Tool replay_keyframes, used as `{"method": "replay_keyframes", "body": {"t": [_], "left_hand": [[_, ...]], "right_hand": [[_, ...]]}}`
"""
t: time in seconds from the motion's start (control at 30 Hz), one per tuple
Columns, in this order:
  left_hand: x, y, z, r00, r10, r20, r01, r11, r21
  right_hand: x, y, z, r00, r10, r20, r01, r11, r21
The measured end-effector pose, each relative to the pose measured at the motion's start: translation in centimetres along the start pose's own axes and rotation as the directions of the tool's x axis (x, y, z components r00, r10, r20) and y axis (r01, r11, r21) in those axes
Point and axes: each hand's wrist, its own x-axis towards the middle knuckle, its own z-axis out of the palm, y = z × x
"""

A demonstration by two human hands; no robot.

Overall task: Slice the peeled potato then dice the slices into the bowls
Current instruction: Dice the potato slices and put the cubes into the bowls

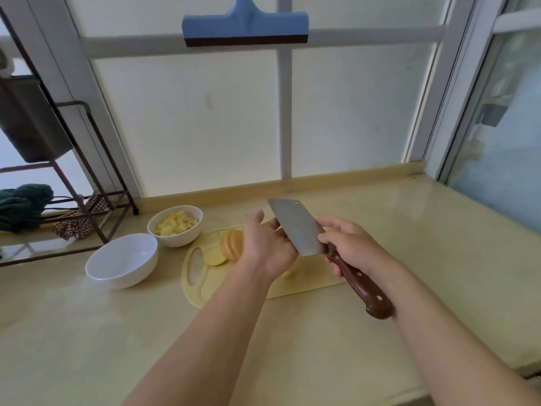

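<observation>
Cleaver [295, 227] is held raised over the cutting board [199, 288], its wooden handle clamped by the curled fingers of the right hand [348, 247]. The blade is touched by the left hand [266, 247], fingers loosely extended, thumb apart. Sliced potato [231, 244] is fanned on the board's left part. Diced pieces are seen in the far bowl [178, 240]; the near bowl [123, 262] stands just beside it on the worktop [117, 332].

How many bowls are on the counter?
2. The bowl of diced potato sits left of the cutting board; the empty bowl is nearer, to its left. None seem hidden.
</observation>
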Motion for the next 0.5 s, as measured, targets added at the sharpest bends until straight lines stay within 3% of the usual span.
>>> {"method": "replay_keyframes", "body": {"t": [0.23,0.3,0.33,0.37,0.43,0.47,0.5], "left_hand": [[0.0,1.0,-0.4,0.997,0.049,-0.055,-0.042,0.992,0.117],[-0.3,0.5,-0.3,0.98,0.126,-0.154,-0.068,0.939,0.337],[-0.6,0.1,-0.4,0.964,0.195,-0.182,-0.075,0.852,0.517],[-1.1,-0.3,-0.7,0.945,0.286,-0.161,-0.083,0.683,0.726],[-2.0,-0.7,-1.9,0.908,0.411,0.081,-0.132,0.099,0.986],[-2.3,-0.8,-2.6,0.89,0.394,0.229,-0.166,-0.187,0.968],[-2.5,-0.7,-3.3,0.877,0.341,0.338,-0.194,-0.391,0.9]], "right_hand": [[0.8,0.3,-2.8,0.99,-0.042,-0.133,0.028,0.994,-0.105],[0.9,0.4,-4.2,0.979,-0.06,-0.193,0.033,0.99,-0.137],[1.0,0.4,-4.9,0.973,-0.067,-0.222,0.033,0.988,-0.153],[1.0,0.4,-5.7,0.967,-0.072,-0.245,0.03,0.984,-0.174],[1.3,0.7,-7.2,0.961,-0.076,-0.267,0.014,0.974,-0.227],[1.5,0.7,-7.8,0.96,-0.074,-0.271,0.002,0.966,-0.257],[1.6,0.8,-8.4,0.96,-0.072,-0.272,-0.01,0.957,-0.289]]}}
